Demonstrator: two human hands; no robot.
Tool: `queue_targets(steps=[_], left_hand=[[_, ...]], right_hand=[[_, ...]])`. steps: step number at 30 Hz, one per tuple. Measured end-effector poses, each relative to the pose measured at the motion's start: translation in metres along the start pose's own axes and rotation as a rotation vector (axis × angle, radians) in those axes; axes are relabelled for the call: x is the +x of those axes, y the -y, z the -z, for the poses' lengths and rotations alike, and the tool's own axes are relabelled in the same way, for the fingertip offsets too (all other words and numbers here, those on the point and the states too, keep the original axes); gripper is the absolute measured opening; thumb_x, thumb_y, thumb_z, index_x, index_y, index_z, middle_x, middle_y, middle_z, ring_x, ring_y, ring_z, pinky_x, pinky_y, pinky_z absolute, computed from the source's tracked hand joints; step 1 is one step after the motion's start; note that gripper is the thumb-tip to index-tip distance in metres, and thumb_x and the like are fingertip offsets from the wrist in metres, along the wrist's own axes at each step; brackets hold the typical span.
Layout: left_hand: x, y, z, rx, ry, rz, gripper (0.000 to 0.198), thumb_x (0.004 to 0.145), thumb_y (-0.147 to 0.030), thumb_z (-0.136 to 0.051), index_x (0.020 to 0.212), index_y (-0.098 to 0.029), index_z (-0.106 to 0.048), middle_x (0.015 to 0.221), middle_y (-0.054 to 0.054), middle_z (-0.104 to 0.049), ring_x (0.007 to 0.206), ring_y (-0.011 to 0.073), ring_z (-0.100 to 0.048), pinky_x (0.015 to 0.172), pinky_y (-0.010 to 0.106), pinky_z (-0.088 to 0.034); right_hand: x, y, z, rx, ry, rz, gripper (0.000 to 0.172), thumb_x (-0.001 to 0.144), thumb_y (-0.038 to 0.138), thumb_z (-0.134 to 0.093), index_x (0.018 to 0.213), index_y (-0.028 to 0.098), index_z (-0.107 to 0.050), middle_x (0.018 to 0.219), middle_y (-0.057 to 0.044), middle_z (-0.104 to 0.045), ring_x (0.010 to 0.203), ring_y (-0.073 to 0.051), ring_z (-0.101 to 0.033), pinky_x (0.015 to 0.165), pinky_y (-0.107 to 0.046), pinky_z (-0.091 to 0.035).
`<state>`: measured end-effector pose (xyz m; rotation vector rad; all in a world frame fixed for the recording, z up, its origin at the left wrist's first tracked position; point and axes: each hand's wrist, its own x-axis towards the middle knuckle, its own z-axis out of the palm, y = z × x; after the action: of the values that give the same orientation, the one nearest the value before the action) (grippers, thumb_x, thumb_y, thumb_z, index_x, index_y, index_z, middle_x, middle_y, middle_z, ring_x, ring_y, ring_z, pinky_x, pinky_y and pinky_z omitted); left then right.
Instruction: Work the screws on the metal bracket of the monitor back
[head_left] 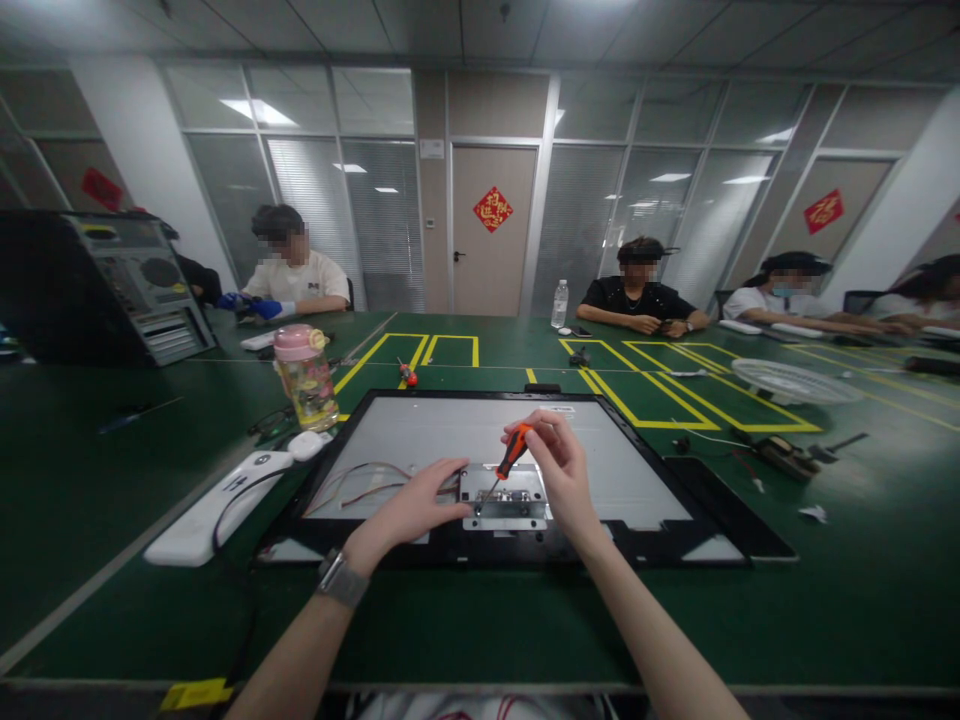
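Note:
A flat panel (420, 420) with a black frame lies on the green table. On its middle sits a silver metal bracket (510, 515), with thin wires running off to the left. My right hand (559, 465) is closed on the handle of an orange and black screwdriver (514, 450). The screwdriver slants down to the left, its tip at the bracket's lower left part. My left hand (427, 500) rests at the bracket's left edge, fingers apart, thumb near the screwdriver tip. A grey watch band is on the left wrist.
A pink-lidded bottle (306, 380) and a white power strip (217, 510) stand at the left, near a computer case (150, 285). A black strip (727, 505) lies right of the panel. Farther back are a water bottle (560, 305), a white round grille (795, 382) and several seated people.

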<state>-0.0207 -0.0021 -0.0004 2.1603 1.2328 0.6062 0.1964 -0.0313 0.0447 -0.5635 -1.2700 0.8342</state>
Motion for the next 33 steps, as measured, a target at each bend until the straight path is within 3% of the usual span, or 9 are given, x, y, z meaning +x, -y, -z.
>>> queue_targets(steps=[14, 19, 23, 28, 33], left_hand=[[0.0007, 0.0009, -0.0007, -0.009, -0.012, -0.001, 0.068, 0.08, -0.042, -0.07, 0.141, -0.022, -0.052, 0.15, 0.009, -0.05, 0.137, 0.0282, -0.047, 0.115, 0.037, -0.033], [0.0001, -0.0002, -0.0003, -0.009, -0.017, -0.002, 0.066, 0.079, -0.04, -0.07, 0.141, -0.024, -0.052, 0.149, 0.008, -0.051, 0.137, 0.0279, -0.047, 0.115, 0.037, -0.033], [-0.0004, -0.0018, 0.0002, -0.006, -0.014, 0.004, 0.066, 0.08, -0.04, -0.07, 0.141, -0.023, -0.052, 0.149, 0.008, -0.051, 0.136, 0.0282, -0.048, 0.115, 0.038, -0.033], [-0.0003, -0.0011, -0.0003, 0.0, -0.008, -0.002, 0.067, 0.081, -0.041, -0.069, 0.142, -0.023, -0.051, 0.151, 0.008, -0.049, 0.137, 0.0282, -0.046, 0.116, 0.039, -0.032], [-0.001, -0.0038, 0.0007, 0.008, 0.001, 0.013, 0.067, 0.081, -0.041, -0.069, 0.142, -0.023, -0.05, 0.151, 0.008, -0.049, 0.138, 0.0274, -0.045, 0.117, 0.038, -0.031]], right_hand=[[0.0004, -0.0038, 0.0009, -0.048, 0.007, 0.025, 0.015, 0.09, 0.037, -0.066, 0.096, 0.024, -0.067, 0.09, -0.004, -0.073, 0.085, -0.02, -0.071, 0.081, -0.036, -0.056], [0.0015, -0.0073, 0.0003, -0.093, -0.077, 0.046, 0.015, 0.08, 0.031, -0.077, 0.089, 0.024, -0.068, 0.082, 0.0, -0.065, 0.075, -0.015, -0.064, 0.071, -0.029, -0.053], [0.0023, -0.006, 0.0011, -0.123, -0.055, 0.036, 0.013, 0.077, 0.032, -0.079, 0.084, 0.024, -0.072, 0.081, 0.0, -0.063, 0.074, -0.015, -0.062, 0.068, -0.028, -0.053], [0.001, -0.0025, 0.0016, -0.099, 0.009, -0.022, 0.024, 0.087, 0.04, -0.069, 0.105, 0.026, -0.074, 0.09, -0.004, -0.071, 0.086, -0.02, -0.069, 0.078, -0.035, -0.057], [0.0013, -0.0047, 0.0021, 0.022, 0.047, -0.073, 0.025, 0.09, 0.045, -0.065, 0.102, 0.025, -0.073, 0.095, -0.006, -0.075, 0.087, -0.022, -0.072, 0.084, -0.041, -0.058]])
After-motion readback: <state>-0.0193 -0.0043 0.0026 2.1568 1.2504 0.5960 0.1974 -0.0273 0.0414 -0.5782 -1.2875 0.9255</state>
